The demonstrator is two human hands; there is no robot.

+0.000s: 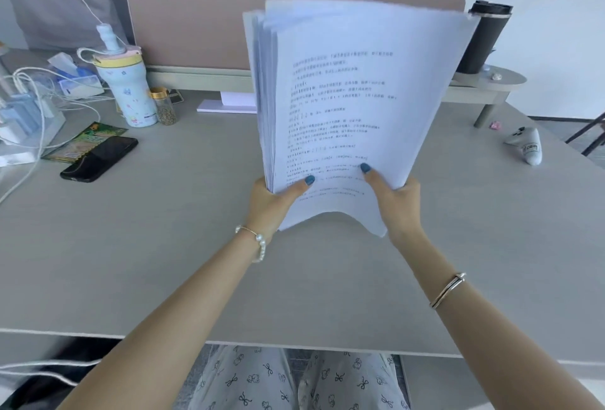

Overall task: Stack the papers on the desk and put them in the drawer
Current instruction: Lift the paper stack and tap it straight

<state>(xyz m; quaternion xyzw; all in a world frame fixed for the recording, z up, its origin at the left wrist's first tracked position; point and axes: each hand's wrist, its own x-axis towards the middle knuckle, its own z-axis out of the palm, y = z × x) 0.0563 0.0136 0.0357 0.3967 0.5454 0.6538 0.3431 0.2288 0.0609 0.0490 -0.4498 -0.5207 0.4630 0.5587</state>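
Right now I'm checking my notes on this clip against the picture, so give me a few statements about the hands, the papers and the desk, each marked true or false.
1. Both hands hold the stack of papers upright above the desk. True.
2. The left hand grips the lower left corner of the stack and the right hand the lower right. True.
3. The papers lie flat on the desk. False: they are lifted, with the printed side facing the camera.
4. A black phone lies on the desk to the left of the papers. True.
5. The black tumbler stands beside the phone. False: it stands at the far right, on a raised shelf.
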